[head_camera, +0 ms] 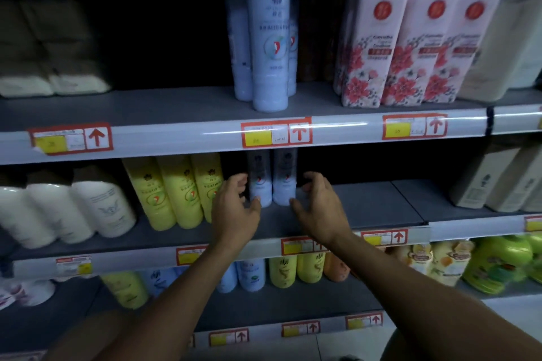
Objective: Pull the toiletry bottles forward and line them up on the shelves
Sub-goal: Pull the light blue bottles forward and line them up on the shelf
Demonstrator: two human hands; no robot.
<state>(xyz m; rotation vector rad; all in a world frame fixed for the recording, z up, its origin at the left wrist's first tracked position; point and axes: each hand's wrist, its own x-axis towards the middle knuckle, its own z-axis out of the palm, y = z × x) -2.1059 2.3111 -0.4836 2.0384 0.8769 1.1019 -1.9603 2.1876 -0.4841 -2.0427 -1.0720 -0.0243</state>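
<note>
Both forearms reach to the middle shelf point(381, 202), where the left hand point(234, 211) and right hand point(319, 208) flank two pale blue bottles point(272, 182) set far back, fingers loosely curved and spread wide, thumbs touching the bottles' bases, gripping nothing. Yellow bottles point(176, 190) stand just left, white bottles point(73, 208) farther left. On the top shelf, pink bottles point(410, 38) with red flowers read "Camellia"; other writing is blurred. Red-framed price tags point(275, 133) bear up arrows.
</note>
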